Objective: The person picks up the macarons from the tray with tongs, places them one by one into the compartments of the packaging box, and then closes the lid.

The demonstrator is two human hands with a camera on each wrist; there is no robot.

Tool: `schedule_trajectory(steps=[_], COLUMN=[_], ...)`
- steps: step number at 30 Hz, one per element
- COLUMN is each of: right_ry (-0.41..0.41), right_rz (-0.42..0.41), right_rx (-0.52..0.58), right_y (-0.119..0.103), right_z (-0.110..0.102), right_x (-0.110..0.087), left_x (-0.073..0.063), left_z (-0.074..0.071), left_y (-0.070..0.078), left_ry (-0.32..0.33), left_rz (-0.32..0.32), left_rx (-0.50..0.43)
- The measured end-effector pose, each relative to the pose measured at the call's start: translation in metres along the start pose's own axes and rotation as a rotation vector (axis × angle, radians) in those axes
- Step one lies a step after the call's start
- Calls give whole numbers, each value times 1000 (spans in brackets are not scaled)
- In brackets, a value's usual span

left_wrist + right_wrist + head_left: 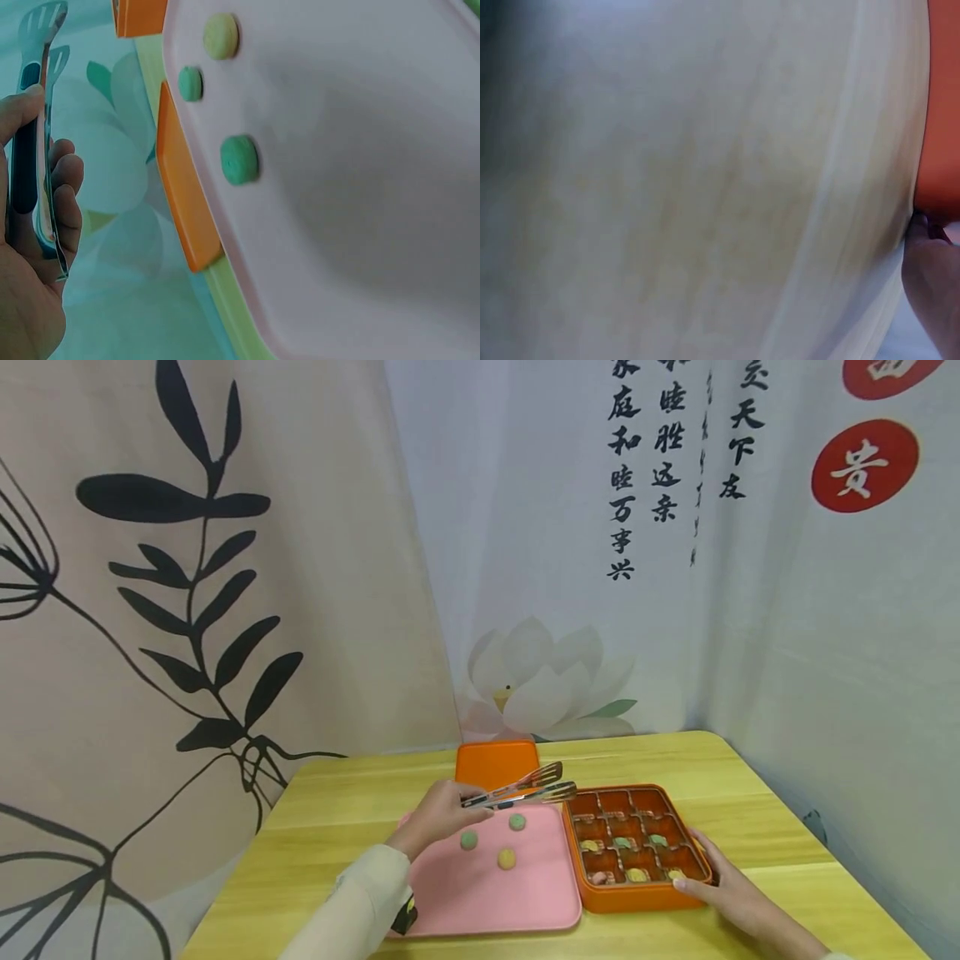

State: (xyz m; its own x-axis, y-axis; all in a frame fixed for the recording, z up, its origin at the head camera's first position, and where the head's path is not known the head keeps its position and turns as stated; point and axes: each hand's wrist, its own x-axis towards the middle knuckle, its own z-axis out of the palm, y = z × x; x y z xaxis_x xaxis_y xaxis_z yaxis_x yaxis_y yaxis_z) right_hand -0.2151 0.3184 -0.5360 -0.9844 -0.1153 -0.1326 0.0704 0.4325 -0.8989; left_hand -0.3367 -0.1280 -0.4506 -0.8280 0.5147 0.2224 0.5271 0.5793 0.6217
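My left hand (442, 814) grips metal tongs (517, 789) with slotted ends and a dark handle strip, raised over the back of a pink tray (517, 906). The ends stand apart with nothing between them. Below, two green macarons (468, 839) and a yellow macaron (506, 859) lie on the tray. At the tray's right is an orange box (637, 897) with a clear divided insert, its front and middle rows holding pink, yellow and green pieces. My right hand (726, 887) holds the box's front right corner, thumb on the rim and fingers along the side.
An orange lid (497, 763) lies behind the tray. A small black object (405, 917) shows at the left sleeve, by the tray's left edge. The wooden table (780, 835) ends at a printed curtain (360, 568) behind.
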Motion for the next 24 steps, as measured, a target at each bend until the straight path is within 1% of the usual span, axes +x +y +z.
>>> schedule_trajectory(steps=[6,14,17,20,24], right_ry=[-5,-25,-27,-27,-23], right_rz=[17,44,48,42,43], right_rx=[-9,-36,-32,-6,15], right_y=[2,0,0,2,3], right_z=[0,-3,-4,-4,-3], right_x=[1,3,4,5,5], left_x=[-15,-34,-40,-47,-56], left_z=[-11,-25,-28,-31,-32], left_y=[-12,-30,-35,-40,-45], left_ry=[18,47,52,51,48], left_rz=[-8,-32,-63,-89,-103], left_rx=[20,14,25,18,2])
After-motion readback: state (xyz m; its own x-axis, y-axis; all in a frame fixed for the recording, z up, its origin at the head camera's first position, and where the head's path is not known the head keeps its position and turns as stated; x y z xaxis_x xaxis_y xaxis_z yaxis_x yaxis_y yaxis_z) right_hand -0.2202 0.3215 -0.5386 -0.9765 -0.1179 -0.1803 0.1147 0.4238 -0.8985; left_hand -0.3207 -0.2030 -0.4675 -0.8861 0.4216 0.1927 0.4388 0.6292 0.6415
